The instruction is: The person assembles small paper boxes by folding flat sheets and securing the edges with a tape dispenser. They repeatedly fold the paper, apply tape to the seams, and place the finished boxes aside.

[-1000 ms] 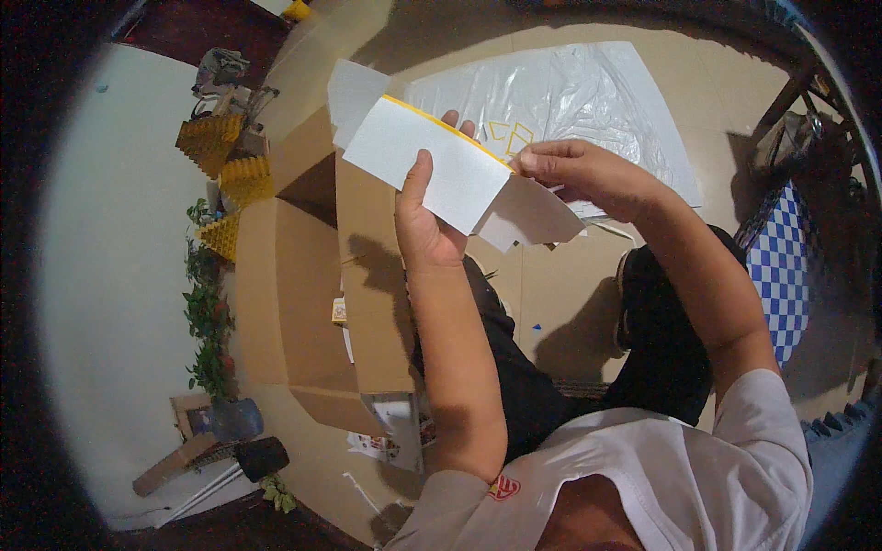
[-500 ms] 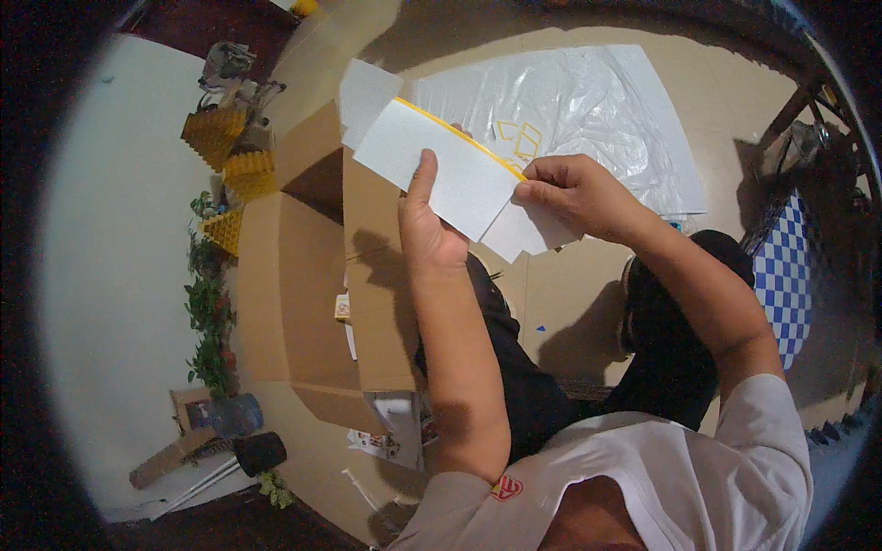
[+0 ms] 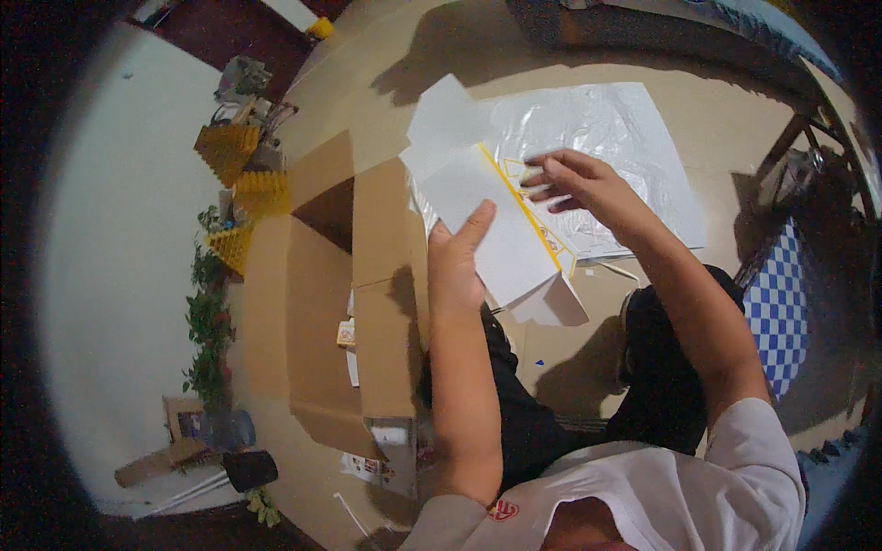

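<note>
Yellow ridged pieces (image 3: pixel 227 151) stand at 10 o'clock against a pale wall (image 3: pixel 119 275), with green leafy plants (image 3: pixel 209 340) trailing just below 9 o'clock and a small yellow object (image 3: pixel 320 28) far off at 11. Toward 8 o'clock sits a bluish container (image 3: pixel 239 430), near a black object (image 3: pixel 250 470) with pale rods (image 3: pixel 193 494) beside it. A blue-and-white checked item (image 3: pixel 778 312) fills 3 o'clock, while a tiny blue scrap (image 3: pixel 539 363) lies on the tan floor (image 3: pixel 726 101) toward 4.
</note>
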Demonstrator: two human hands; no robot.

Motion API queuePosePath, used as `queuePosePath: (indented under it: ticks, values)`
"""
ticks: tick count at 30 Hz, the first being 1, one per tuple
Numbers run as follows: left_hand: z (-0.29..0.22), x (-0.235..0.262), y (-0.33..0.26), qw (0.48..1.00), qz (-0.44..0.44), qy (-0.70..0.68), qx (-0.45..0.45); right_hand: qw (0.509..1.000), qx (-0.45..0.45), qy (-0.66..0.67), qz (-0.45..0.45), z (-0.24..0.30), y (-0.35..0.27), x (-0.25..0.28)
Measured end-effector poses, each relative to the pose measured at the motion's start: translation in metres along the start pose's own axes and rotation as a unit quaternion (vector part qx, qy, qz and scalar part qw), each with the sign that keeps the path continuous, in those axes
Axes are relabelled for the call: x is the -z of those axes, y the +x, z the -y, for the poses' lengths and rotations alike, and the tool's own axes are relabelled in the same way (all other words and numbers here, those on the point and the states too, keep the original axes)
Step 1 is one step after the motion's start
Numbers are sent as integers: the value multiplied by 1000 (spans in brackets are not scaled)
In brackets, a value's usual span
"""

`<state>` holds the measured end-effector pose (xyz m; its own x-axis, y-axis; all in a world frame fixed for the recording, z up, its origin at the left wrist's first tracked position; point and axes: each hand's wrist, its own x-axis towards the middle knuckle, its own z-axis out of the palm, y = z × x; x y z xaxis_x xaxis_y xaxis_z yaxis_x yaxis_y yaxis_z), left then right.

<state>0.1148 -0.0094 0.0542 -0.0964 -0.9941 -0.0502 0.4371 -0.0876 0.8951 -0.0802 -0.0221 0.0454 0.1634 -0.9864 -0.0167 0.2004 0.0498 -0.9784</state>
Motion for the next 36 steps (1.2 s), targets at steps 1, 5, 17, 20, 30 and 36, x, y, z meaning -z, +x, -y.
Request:
queuePosePath:
  ticks: [1,5,17,20,30,36]
  values:
    - [7,-6,-2,999,17,27,0,999,18,18,-38,0,3,-3]
    - [36,-22,-6,988,75,134,-17,991,50,36,-116,-5,10,6]
    - [5,2,11,999,17,-36,15,993,74,-77,44,-15,-2,1]
    - [5,0,8,998,-2,60,-29,978,120,-169,17,-14,-5,-6]
    - [23,-20,4,990,-39,112,-75,901,253,-309,-168,-16,-8,-23]
    - [26,-22,4,977,-44,182,-99,776,332,-513,-156,-9,-15,-29]
